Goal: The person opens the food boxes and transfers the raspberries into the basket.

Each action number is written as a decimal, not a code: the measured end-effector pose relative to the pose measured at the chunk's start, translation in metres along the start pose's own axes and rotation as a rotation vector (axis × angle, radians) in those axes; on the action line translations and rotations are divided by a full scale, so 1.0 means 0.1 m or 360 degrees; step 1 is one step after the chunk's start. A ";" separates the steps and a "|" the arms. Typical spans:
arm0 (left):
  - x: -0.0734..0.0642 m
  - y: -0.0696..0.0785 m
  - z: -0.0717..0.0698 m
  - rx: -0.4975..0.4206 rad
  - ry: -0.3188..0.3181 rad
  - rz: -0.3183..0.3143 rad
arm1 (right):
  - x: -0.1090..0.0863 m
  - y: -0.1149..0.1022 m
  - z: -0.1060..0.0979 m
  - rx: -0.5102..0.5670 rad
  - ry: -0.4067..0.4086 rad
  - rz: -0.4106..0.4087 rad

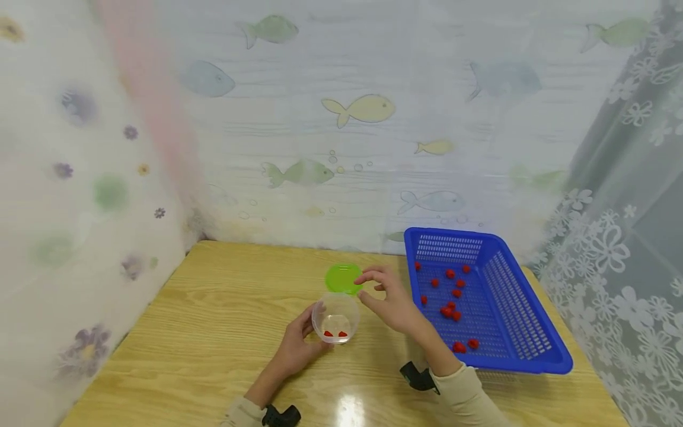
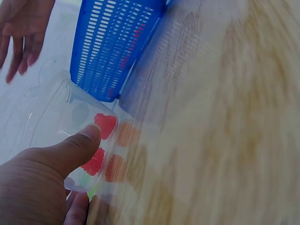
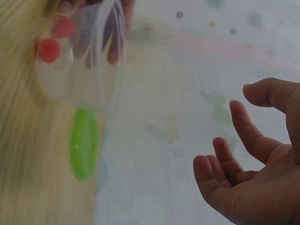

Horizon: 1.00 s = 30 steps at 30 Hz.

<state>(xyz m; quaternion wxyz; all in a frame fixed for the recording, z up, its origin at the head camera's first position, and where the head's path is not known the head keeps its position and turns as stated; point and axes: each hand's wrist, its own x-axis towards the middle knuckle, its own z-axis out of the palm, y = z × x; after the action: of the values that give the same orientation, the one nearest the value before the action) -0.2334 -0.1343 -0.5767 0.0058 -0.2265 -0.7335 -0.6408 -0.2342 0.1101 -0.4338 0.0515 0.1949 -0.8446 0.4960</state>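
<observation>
My left hand [image 1: 296,347] holds a clear plastic tub [image 1: 349,309] from its left side, low over the table. In the left wrist view the thumb lies along the tub's wall. Two red raspberries [image 2: 105,125] sit in the bottom of the tub. To the right of the tub is my right hand [image 1: 393,305], raised with bent, spread fingers and holding nothing. In the right wrist view its fingers [image 3: 253,136] are apart from the tub. A round green lid [image 1: 341,277] lies on the table just behind the tub, partly behind the right fingertips in the head view.
A blue perforated basket [image 1: 539,320] stands on the right of the table, beside my right forearm. Several red raspberries [image 1: 447,311] lie scattered on its floor. The wooden table [image 1: 213,332] ends at a fish-patterned curtain [image 1: 299,207] at the back.
</observation>
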 end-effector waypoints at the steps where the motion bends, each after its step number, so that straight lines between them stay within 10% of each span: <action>1: 0.00 0.00 0.00 -0.0003 -0.0005 -0.0002 | 0.00 0.03 0.08 -0.0009 -0.0013 0.0021; 16: -0.01 0.00 -0.01 0.0017 -0.0023 -0.0008 | 0.04 0.38 0.72 0.0023 -0.0199 0.0290; 30: -0.01 -0.01 -0.02 0.0033 -0.0017 -0.0055 | 0.10 0.47 0.82 -0.0185 -0.0295 0.0135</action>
<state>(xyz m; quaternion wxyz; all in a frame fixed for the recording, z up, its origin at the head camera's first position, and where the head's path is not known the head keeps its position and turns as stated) -0.2336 -0.1362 -0.5771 -0.0068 -0.2171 -0.7439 -0.6320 -0.2529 0.0567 -0.5107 -0.0366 0.2006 -0.8806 0.4278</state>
